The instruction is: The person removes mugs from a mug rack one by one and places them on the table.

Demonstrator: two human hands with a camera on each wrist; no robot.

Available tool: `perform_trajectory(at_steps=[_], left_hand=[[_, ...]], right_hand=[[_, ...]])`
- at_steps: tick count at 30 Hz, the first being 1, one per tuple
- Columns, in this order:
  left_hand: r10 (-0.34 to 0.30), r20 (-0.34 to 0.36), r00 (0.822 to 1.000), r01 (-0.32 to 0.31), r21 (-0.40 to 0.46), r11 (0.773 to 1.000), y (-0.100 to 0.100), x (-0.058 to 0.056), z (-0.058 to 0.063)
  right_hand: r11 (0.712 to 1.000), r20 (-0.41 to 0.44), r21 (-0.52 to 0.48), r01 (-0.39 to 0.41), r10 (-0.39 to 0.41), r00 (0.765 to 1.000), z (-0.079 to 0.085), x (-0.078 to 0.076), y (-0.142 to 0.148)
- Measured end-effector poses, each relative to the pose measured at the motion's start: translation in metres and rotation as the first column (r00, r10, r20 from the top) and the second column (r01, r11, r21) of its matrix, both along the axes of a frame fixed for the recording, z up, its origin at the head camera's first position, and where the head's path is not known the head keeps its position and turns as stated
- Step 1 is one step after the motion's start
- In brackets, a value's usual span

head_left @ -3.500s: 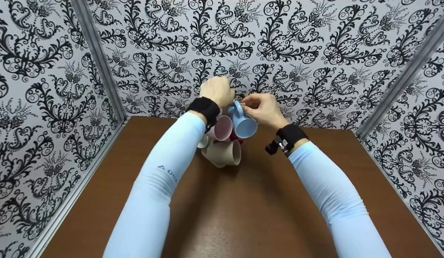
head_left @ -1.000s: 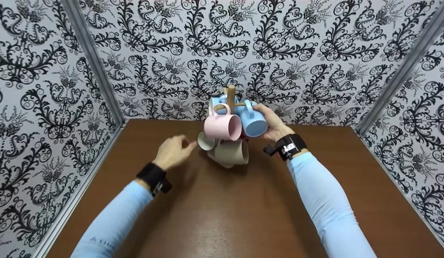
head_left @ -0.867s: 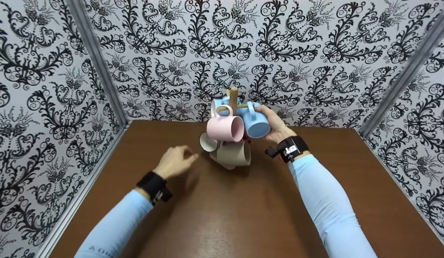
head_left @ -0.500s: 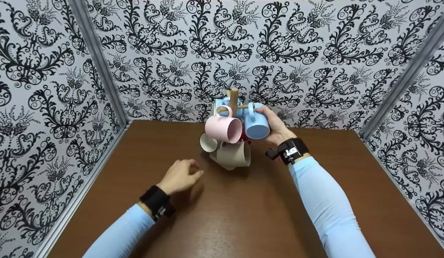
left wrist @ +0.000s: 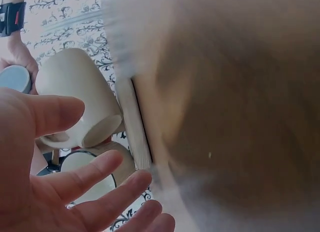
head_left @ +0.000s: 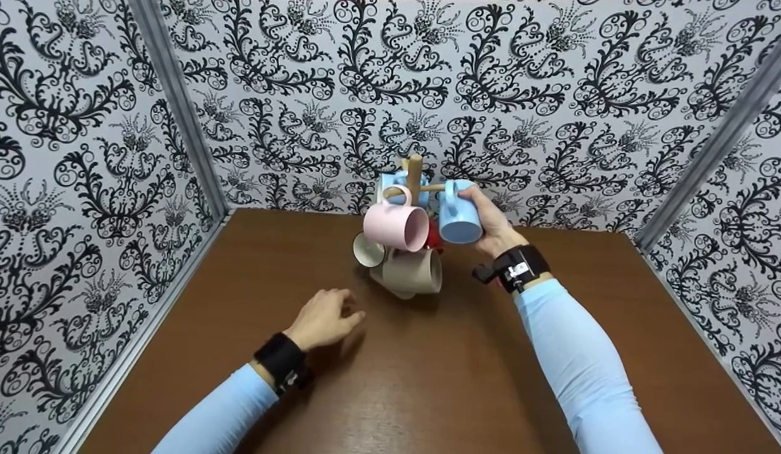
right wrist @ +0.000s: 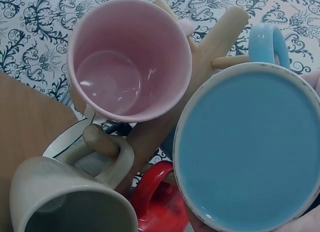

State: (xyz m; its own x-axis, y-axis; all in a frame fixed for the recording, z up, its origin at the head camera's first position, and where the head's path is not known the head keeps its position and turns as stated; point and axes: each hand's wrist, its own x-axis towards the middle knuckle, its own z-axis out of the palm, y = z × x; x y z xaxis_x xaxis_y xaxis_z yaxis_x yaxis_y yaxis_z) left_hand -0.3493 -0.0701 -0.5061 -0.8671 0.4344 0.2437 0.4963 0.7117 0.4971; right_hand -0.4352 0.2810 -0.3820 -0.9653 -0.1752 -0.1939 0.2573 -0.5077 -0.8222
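Note:
My right hand (head_left: 491,224) grips a light blue mug (head_left: 460,221) by its side, fingers behind it. The mug's handle (right wrist: 269,45) is at the tip of a peg (right wrist: 230,61) on a wooden mug tree (head_left: 414,173). My left hand (head_left: 327,318) hovers over the table, fingers loosely spread and holding nothing, nearest the beige mug. In the left wrist view, its fingers (left wrist: 55,114) show in front of the hanging mugs.
On the tree hang a pink mug (head_left: 395,226), a beige mug (head_left: 411,271), a white mug with a dark rim (head_left: 368,250), a red mug (right wrist: 162,207) and another blue mug (head_left: 390,183) behind. Patterned walls (head_left: 302,75) enclose the brown table (head_left: 428,391).
Both hands were up at the tree's top; the left has come down toward the viewer. The right hand has taken hold of the blue mug and moved it rightward, exposing more peg.

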Motion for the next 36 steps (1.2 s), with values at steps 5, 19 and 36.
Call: perform_trajectory(at_steps=[5, 19, 36], left_hand=[[-0.044, 0.029, 0.999, 0.042, 0.051, 0.998, 0.004, -0.001, -0.006], [-0.126, 0.21, 0.969, 0.061, 0.291, 0.955, 0.016, 0.012, -0.002], [-0.183, 0.227, 0.957, 0.089, 0.371, 0.924, 0.032, 0.018, 0.01]], right_hand=[[0.997, -0.034, 0.054, 0.048, -0.046, 0.998, 0.002, 0.003, 0.003], [0.946, -0.115, 0.22, 0.237, -0.216, 0.97, 0.0, 0.022, 0.009], [0.896, -0.281, 0.296, 0.329, -0.248, 0.927, -0.026, 0.047, 0.002]])
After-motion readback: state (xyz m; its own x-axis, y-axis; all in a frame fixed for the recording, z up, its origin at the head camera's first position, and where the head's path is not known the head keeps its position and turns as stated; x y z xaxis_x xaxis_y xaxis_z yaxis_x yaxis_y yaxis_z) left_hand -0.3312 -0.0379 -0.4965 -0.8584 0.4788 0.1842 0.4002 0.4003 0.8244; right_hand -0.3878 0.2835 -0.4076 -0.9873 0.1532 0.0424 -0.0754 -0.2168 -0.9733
